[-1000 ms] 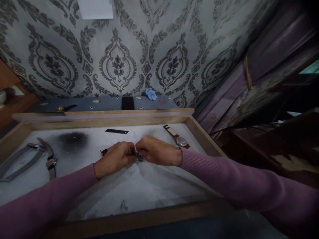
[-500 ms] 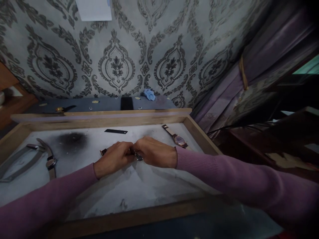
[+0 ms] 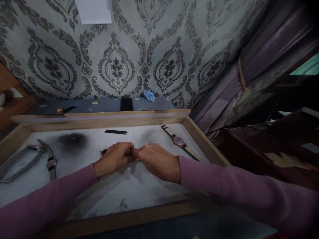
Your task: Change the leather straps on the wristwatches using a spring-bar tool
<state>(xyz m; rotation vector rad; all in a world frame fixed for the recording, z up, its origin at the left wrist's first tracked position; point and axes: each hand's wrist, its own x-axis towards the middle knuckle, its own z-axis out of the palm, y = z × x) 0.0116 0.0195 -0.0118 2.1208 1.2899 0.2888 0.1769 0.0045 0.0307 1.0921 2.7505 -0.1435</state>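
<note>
Low over the white bottom of a wooden tray, my two hands meet at a wristwatch, mostly hidden by the fingers. My left hand is closed around it, and a dark strap end pokes out on that side. From the right, my right hand is closed too, its thumb and fingertips pinching at the watch. Another wristwatch with a brown strap lies beyond my right hand. At the left are a watch and a grey band-like loop.
A black blade-shaped strip lies near the tray's back wall. On the ledge behind are a black phone-like slab, a crumpled blue cloth and a gold-coloured watch. A purple curtain hangs at the right.
My right hand has turned and dropped slightly toward me, so its back now covers more of the watch. More of the brown-strapped watch shows. My left hand stays in place.
</note>
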